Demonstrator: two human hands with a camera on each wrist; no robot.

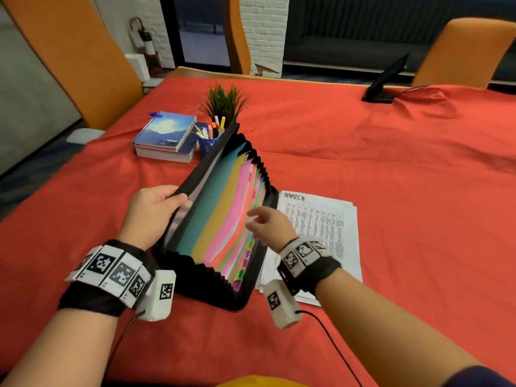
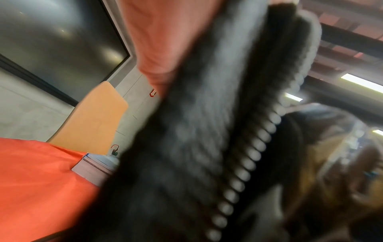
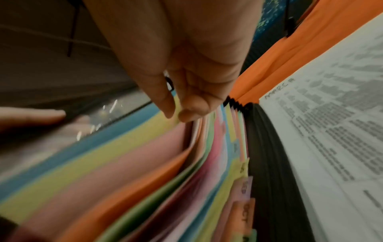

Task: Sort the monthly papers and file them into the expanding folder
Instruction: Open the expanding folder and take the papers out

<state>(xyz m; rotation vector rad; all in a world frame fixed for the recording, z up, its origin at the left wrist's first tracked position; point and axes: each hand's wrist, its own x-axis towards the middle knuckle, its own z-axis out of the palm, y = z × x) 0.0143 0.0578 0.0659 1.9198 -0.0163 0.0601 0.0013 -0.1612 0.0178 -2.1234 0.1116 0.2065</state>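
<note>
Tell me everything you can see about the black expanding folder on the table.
The black zippered expanding folder lies open on the red tablecloth, its accordion sides fanned out. Inside stand coloured dividers in teal, yellow, pink, orange and green, with month tabs such as AUG, OCT and NOV. The left hand grips its raised cover by the zipper edge; the right hand fingers the dividers. It overlaps the white paper stack headed MARCH.

The expanding folder (image 1: 245, 289) is black outside, and its dividers (image 1: 220, 216) are teal, yellow, pink, orange and green. The tablecloth (image 1: 363, 152) is plain red-orange. The paper stack (image 1: 321, 219) is white with grey print. Both wristbands (image 1: 111, 266) carry black-and-white square codes.
</note>
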